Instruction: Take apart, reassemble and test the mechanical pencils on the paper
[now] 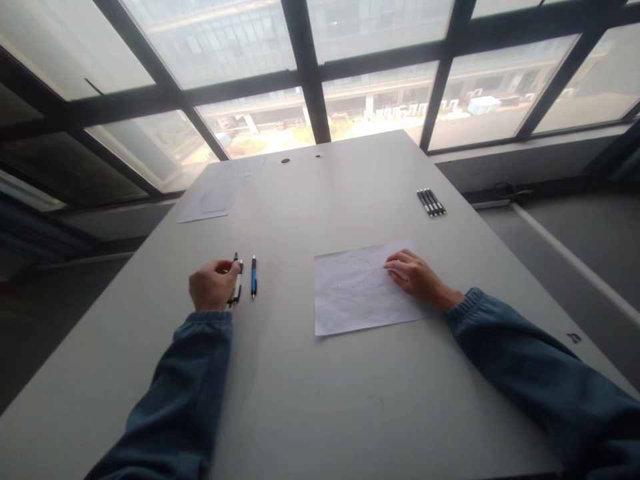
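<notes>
My left hand (213, 285) is on the left of the table with thumb and forefinger pinched on a pen, most of which the hand covers. Right beside those fingers lies a white and black pen (239, 283). A little further right is a blue and black pen (254, 277), untouched. My right hand (409, 272) rests on the right part of a white sheet of paper (345, 293), its fingers loosely bent and holding nothing. Faint grey marks show on the sheet.
Several black and white pens (431, 202) lie in a row at the right edge of the white table (300, 400). More papers (213, 199) are at the far left. Two round dark spots (285, 161) show near the far edge, before large windows (370, 100).
</notes>
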Demonstrator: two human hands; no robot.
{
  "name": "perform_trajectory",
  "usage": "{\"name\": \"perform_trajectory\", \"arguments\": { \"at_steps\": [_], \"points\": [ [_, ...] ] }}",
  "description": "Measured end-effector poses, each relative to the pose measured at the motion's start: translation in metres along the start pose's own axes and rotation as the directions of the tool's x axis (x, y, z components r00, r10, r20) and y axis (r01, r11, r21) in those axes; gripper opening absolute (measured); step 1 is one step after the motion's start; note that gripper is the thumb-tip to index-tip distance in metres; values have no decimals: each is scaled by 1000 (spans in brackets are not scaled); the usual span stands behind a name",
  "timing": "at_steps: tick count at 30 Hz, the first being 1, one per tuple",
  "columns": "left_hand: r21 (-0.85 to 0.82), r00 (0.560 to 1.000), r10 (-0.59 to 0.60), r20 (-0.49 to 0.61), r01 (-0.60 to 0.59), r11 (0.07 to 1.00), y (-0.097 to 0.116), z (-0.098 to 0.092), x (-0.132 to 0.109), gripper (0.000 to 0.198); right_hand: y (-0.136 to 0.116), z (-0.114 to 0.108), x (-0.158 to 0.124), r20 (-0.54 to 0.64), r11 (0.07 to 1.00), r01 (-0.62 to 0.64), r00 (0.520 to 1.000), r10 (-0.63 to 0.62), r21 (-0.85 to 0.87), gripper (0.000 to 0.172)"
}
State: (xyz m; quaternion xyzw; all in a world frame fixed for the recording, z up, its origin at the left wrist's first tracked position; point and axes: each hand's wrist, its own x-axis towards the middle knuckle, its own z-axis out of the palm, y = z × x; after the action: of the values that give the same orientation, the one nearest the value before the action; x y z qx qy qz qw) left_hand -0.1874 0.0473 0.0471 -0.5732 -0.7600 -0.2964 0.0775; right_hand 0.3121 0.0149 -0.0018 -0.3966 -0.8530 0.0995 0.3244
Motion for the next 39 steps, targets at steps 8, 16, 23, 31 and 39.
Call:
{"name": "perform_trajectory", "arguments": {
  "at_steps": [8,16,23,31,39],
  "points": [
    [-698,952,104,289,135,703,95,-5,-34,50,-4,2,5,-9,999,33,999,-33,16,22],
    [-889,826,373,421,296,349,180,48,-91,32,-17,10,7,-42,983,-19,999,28,181,20],
    [-910,880,309,360,258,324,210,70,-105,36,-10,15,8,-154,668,-258,857,491,698,39],
    [-876,915,298,272,107,471,190,81,-102,29,-2,14,9,-180,622,-231,831,526,748,25],
    [-829,925,338,176,-46,557,187,85,-97,19,0,13,8,-236,603,-294,727,645,742,20]
  ]
}}
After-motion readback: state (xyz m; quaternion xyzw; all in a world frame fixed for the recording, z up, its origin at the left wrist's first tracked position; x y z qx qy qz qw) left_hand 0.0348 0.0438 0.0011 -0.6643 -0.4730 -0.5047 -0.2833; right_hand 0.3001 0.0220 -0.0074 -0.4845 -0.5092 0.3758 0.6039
